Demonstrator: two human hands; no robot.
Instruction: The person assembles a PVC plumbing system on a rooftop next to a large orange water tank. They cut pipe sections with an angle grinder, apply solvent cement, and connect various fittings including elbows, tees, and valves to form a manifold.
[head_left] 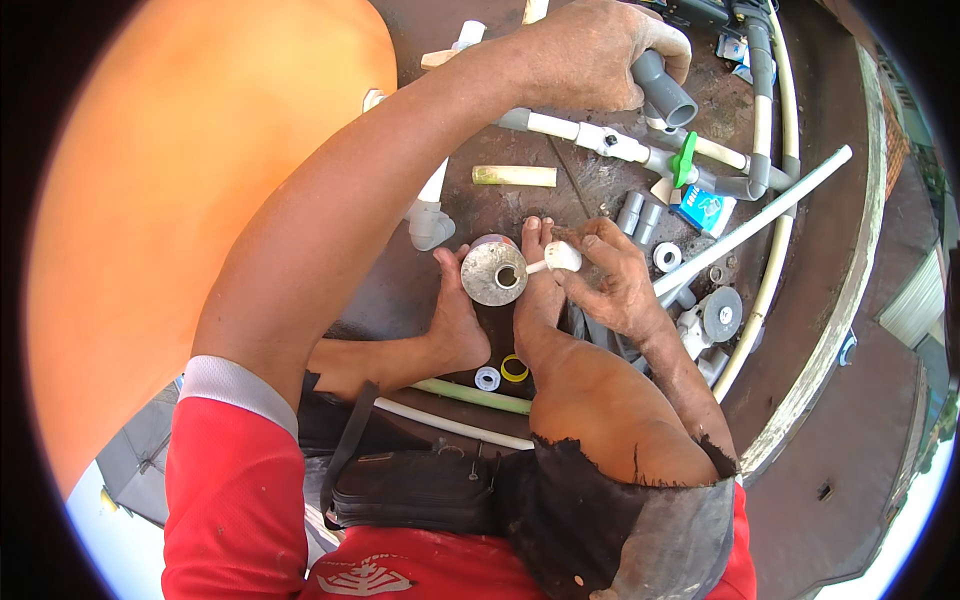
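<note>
Here's the grey pipe fitting (668, 95), up in the left hand (605, 60), fingers curled round its barrel! It looks light, stiff, probably smooth; mid-body is the place to hold. Lower down, the right hand (615, 285) pinches a white cap (564, 257), likely light plastic, its stem (537, 267) reaching the open tin (483, 288) between two bare feet (462, 325).

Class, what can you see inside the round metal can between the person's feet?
Through the opening of the metal can, only a shaded patch shows; the can itself covers the rest, so its contents cannot be told.
</note>
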